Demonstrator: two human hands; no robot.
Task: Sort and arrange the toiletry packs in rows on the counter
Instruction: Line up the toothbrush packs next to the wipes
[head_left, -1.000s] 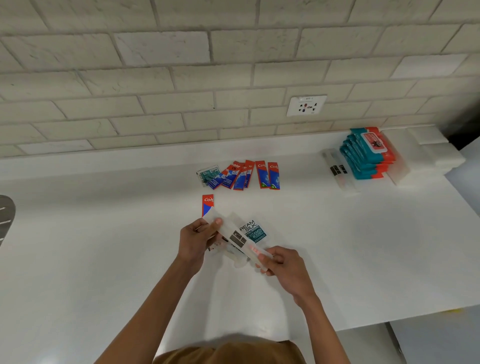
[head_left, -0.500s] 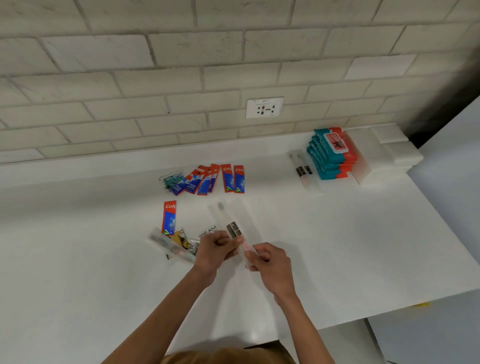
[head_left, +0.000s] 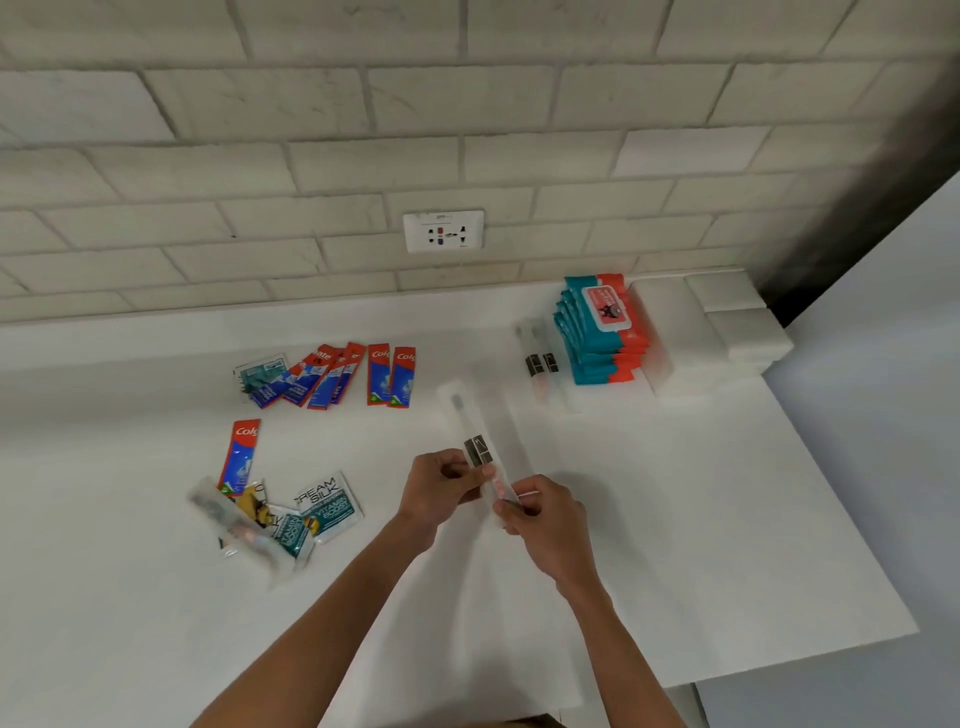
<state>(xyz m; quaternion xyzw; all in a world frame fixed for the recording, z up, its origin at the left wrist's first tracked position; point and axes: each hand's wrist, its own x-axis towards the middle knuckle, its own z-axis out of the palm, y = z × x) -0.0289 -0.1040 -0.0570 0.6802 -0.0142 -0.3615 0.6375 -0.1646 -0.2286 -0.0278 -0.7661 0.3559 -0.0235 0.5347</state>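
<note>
Now left hand (head_left: 441, 483) and right hand (head_left: 540, 512) pinch one long clear plastic toothbrush pack (head_left: 470, 426) alone, teal sachets (head_left: 332, 506) dropped at nine o'clock; placing likely follows.

Colgate sachets (head_left: 379, 375), Cream Silk sachet (head_left: 330, 503) (Vitamin Boost)

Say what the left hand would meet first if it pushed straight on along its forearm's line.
Carrying its toothbrush pack along, the left hand would likely cross bare counter and first reach the two toothbrush packs lying beside the wipes stack; depth is unclear.
</note>
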